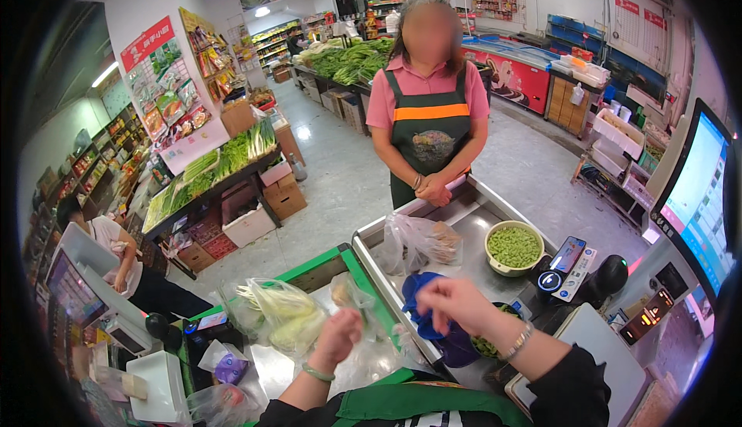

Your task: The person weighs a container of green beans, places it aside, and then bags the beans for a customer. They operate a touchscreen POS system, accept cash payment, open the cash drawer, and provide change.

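Note:
My left hand [337, 337], with a pale green bangle at the wrist, is raised over the metal counter [371, 363]. Its fingers are curled in, and nothing shows in them. To its left lie pale leafy vegetables in a clear plastic bag [284, 317]. My right hand [455, 308], wearing a metal band at the wrist, hovers with bent fingers in front of a crumpled blue plastic or cloth item [420, 296]; whether it touches this is hidden. Below that hand sit a dark purple item [458, 346] and a partly covered container of green vegetables [490, 346].
A bowl of chopped green vegetables [515, 247] and a bagged brown item [443, 236] stand on the far counter tray. At right are a payment device [556, 276], black scanner [608, 276] and monitor [695, 195]. A person in an apron [432, 131] stands opposite; another person [124, 253] is at left.

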The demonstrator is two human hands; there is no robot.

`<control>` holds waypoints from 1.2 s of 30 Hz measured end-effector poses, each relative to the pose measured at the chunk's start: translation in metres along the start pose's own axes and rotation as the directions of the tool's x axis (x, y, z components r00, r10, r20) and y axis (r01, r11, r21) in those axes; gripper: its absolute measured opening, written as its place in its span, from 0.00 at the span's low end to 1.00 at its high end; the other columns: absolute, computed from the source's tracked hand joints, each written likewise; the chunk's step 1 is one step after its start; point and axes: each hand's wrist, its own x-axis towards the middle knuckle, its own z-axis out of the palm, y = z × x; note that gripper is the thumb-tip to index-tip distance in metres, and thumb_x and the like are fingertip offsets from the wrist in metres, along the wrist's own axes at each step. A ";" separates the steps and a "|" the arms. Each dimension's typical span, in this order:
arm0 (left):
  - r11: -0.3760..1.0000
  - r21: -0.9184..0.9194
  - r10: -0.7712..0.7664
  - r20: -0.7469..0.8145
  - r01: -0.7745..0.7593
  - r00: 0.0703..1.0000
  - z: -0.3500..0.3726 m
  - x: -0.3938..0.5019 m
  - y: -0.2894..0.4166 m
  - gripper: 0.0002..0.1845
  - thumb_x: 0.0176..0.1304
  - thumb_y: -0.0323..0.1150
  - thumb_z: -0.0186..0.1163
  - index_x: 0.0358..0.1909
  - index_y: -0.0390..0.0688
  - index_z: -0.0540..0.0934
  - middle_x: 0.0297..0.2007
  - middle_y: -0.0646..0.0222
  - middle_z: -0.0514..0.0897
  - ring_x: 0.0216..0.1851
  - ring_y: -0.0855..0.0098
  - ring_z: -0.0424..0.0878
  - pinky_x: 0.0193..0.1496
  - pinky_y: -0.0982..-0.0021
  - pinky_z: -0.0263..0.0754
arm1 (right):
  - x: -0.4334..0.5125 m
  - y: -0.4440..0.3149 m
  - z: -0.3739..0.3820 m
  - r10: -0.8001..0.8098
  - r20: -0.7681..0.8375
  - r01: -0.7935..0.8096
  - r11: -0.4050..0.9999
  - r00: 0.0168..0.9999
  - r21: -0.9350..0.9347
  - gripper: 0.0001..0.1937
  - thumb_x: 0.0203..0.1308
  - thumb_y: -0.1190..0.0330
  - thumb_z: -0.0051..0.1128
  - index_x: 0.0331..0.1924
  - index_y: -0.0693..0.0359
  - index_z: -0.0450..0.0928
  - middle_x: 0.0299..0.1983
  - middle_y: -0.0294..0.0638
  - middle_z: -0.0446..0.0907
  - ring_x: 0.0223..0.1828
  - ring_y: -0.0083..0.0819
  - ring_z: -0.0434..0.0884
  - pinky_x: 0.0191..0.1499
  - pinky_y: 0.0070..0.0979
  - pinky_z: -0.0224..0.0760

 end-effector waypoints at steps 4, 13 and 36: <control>0.950 0.200 -0.228 -0.073 0.239 0.971 0.023 -0.004 -0.049 0.08 0.66 0.36 0.56 0.33 0.42 0.75 0.25 0.73 0.74 0.21 0.80 0.67 0.25 0.80 0.62 | -0.067 0.029 -0.028 0.166 -0.093 -0.172 0.983 0.982 -0.064 0.09 0.60 0.67 0.57 0.32 0.66 0.78 0.22 0.37 0.78 0.14 0.18 0.72 0.15 0.16 0.63; 0.934 0.230 -0.298 0.086 0.272 0.951 0.064 0.005 -0.064 0.14 0.67 0.38 0.55 0.49 0.42 0.72 0.38 0.69 0.76 0.35 0.76 0.74 0.36 0.76 0.70 | -0.102 0.074 -0.058 0.206 -0.323 -0.172 0.976 0.924 0.132 0.09 0.61 0.67 0.56 0.35 0.66 0.77 0.23 0.38 0.77 0.17 0.20 0.75 0.18 0.16 0.66; 0.982 -0.048 -0.180 0.103 0.185 0.978 0.076 0.003 -0.054 0.39 0.61 0.44 0.60 0.68 0.63 0.48 0.64 0.59 0.60 0.51 0.59 0.74 0.42 0.65 0.73 | -0.019 0.061 0.001 0.148 -0.263 -0.064 0.951 0.953 0.303 0.36 0.59 0.67 0.59 0.64 0.67 0.47 0.58 0.54 0.62 0.33 0.39 0.82 0.29 0.31 0.78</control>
